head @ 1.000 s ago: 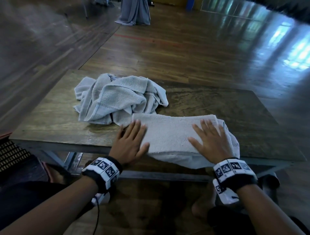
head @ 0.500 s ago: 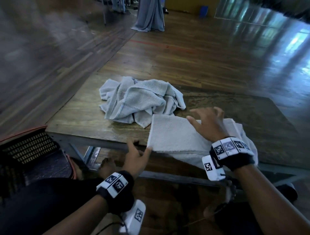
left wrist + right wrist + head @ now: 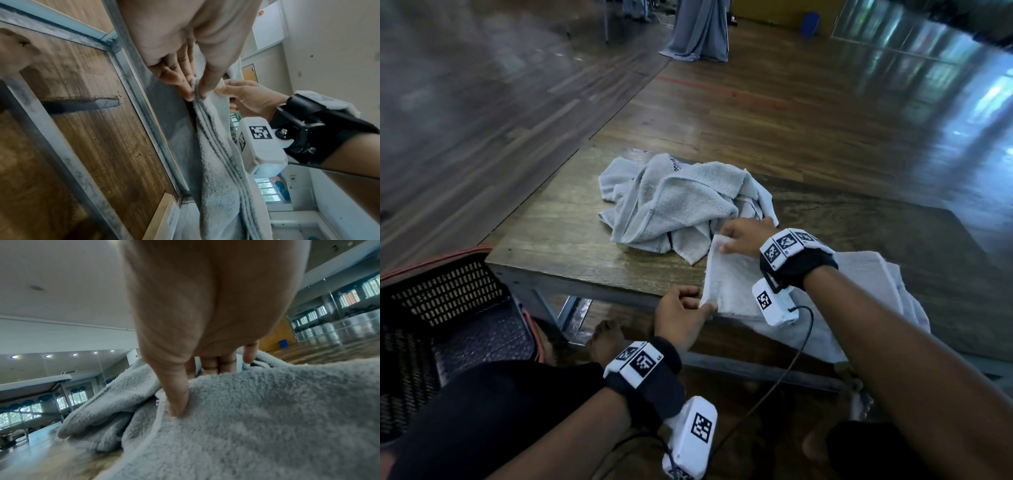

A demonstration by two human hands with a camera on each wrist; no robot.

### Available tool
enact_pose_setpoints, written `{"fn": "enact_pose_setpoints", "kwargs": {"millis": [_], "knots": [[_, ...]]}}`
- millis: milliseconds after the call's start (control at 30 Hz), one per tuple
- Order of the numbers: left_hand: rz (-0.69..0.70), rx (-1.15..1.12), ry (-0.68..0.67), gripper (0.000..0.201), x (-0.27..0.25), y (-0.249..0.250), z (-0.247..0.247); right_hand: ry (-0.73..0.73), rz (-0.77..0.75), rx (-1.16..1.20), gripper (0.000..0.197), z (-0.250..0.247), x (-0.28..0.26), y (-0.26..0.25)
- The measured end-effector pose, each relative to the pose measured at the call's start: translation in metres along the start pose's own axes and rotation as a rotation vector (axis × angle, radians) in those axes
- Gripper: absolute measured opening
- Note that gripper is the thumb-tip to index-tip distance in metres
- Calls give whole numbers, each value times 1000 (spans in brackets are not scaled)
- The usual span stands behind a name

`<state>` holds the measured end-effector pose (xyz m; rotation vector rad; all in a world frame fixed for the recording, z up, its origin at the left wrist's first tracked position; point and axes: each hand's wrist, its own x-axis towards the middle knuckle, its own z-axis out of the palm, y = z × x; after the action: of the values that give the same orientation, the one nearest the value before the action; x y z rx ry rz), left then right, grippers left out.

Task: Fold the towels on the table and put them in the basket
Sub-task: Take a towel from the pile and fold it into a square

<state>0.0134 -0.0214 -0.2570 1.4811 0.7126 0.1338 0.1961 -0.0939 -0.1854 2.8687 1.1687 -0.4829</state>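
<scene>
A second before, both palms lay flat on the folded towel [image 3: 732, 274] at the table's [image 3: 571, 246] near edge. Now the left hand [image 3: 681, 317] pinched the near left corner between thumb and fingers, and the right hand [image 3: 744, 236] had crossed to grip the far left corner, probably thumb over fingers. That suggested another fold. The crumpled towel [image 3: 674, 202] waited behind; the basket [image 3: 445, 291] stood at left.

The folded towel [image 3: 732, 284] is pale grey-white; the crumpled towel [image 3: 678, 202] is light grey. The table [image 3: 571, 246] is dark brown woodgrain. The basket [image 3: 448, 291] is black lattice, orange-rimmed.
</scene>
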Motion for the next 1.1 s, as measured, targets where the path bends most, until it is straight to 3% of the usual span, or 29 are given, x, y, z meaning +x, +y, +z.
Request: {"fn": "enact_pose_setpoints", "kwargs": {"millis": [100, 200, 333, 467, 667, 800, 900, 1100], "knots": [[-13, -26, -34, 31, -4, 9, -2, 43, 4, 89, 19, -10, -7, 0], [43, -103, -6, 23, -7, 30, -9, 219, 13, 320, 20, -27, -18, 1], [371, -168, 152, 17, -8, 73, -22, 526, -47, 617, 16, -64, -39, 4], [677, -19, 219, 20, -12, 94, -22, 614, -157, 780, 12, -88, -58, 15], [828, 79, 97, 18, -22, 75, 19, 398, -77, 895, 11, -69, -87, 66], [954, 294, 4, 15, -32, 57, 64, 278, 94, 1151, 27, -39, -95, 105], [970, 575, -89, 19, -44, 49, 97, 309, 183, 1037, 28, -19, -93, 136], [940, 961, -99, 21, -40, 41, 127, 253, 285, 847, 16, 7, -80, 172]]}}
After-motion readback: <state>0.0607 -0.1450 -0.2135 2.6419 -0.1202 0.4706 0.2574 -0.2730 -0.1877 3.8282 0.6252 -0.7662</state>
